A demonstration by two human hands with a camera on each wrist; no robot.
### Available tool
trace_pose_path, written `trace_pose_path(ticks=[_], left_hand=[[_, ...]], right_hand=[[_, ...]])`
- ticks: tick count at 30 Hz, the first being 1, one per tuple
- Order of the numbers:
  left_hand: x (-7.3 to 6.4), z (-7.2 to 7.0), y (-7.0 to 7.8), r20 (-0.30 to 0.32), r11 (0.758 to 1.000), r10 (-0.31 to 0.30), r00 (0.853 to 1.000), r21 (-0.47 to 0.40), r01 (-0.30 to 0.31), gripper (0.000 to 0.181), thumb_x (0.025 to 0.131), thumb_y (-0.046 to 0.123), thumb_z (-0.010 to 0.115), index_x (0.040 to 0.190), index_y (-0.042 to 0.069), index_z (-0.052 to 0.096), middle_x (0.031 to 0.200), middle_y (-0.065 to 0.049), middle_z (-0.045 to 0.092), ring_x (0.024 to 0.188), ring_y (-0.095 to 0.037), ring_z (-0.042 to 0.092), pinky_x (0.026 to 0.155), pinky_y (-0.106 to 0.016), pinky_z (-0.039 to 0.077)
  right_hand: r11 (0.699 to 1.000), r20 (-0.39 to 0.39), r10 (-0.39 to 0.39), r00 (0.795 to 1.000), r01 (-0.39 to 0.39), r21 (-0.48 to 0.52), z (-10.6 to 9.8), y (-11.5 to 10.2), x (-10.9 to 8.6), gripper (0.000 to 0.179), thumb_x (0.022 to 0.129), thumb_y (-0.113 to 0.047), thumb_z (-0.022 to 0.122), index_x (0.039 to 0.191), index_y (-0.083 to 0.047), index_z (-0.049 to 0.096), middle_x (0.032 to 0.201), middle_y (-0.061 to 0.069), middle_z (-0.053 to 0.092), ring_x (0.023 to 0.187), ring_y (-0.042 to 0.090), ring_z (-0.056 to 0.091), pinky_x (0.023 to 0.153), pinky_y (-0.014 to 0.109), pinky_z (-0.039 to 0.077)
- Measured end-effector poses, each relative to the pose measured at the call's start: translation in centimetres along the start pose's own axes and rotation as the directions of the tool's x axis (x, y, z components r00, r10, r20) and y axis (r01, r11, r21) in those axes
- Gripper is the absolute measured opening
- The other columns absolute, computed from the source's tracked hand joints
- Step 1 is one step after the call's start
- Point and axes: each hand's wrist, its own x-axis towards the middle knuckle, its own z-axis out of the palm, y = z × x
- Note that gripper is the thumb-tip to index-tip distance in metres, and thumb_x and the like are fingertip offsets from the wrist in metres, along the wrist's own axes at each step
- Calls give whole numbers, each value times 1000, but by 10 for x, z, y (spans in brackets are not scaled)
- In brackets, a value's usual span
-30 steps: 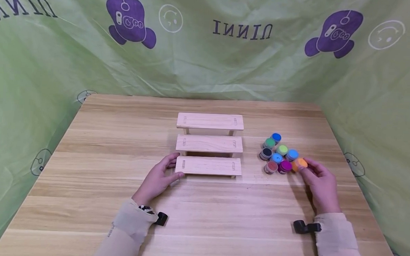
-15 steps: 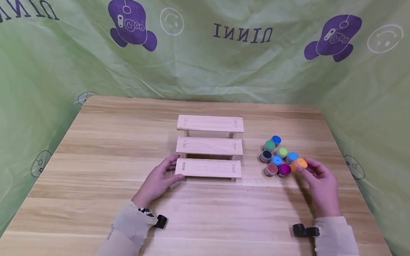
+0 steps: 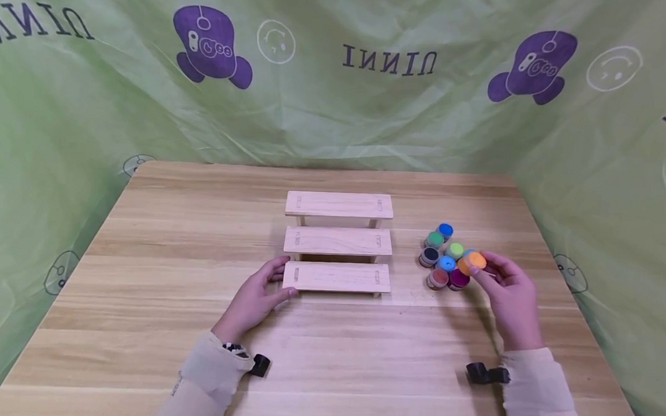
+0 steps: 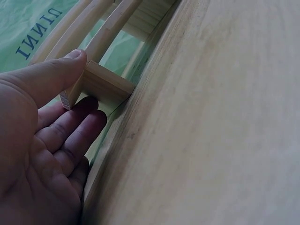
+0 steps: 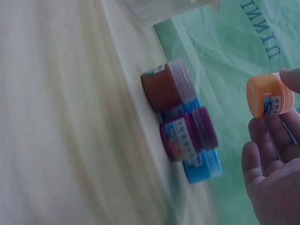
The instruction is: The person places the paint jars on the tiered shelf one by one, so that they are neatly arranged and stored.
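Between thumb and fingers, my right hand [image 3: 510, 297] pinches an orange paint jar [image 5: 267, 96] by its lid end, raised off the table. Below it and to its left stand several small paint jars, among them a purple one [image 5: 189, 134], a brown-red one [image 3: 438, 279] and a black-lidded one [image 3: 429, 257]. A light blue jar is partly hidden behind the orange one in the head view. My left hand [image 3: 252, 304] holds the left end of the lowest step of a three-tier wooden display stand [image 3: 337, 276], thumb at the front edge and fingers at the back.
The stand's middle [image 3: 338, 240] and top shelves [image 3: 340, 204] rise behind the lowest one. All stand on a wood-grain table [image 3: 359, 370]. A green printed cloth [image 3: 325, 121] hangs around its back and sides.
My right hand has lifted the orange jar from the table beside the purple one and moved it slightly left. The left hand stays on the stand. The head view has tilted slightly up.
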Motion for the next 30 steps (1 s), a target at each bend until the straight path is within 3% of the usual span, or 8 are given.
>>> trace_pose_path(ticks=[15,24,30], left_hand=[[-1,-1,-1,6,1000,1,1000,-3,-1,71,88,21,80,149,11,46,130,-12,62,123,-29,57,108,-51,41],[-1,-1,-2,1,1000,9,1000,1,-9,70,87,20,80,148,11,46,130,-12,63,123,-29,57,109,-51,41],[-1,0,-3,0,1000,11,1000,5,-11,71,87,22,80,148,11,46,130,-12,63,122,-29,57,108,-51,41]], right_hand=[[995,65,-91,994,93,-37,19,-14,-2,41,91,-17,77,128,-5,64,115,-6,66,100,7,63,78,13,55],[982,91,-105,990,118,-145,34,-22,-3,44,92,-20,76,132,-6,62,120,-1,63,104,14,61,80,14,55],[982,120,-113,986,129,-136,41,-22,-4,44,92,-22,76,131,-7,62,121,1,63,103,15,63,77,18,57]])
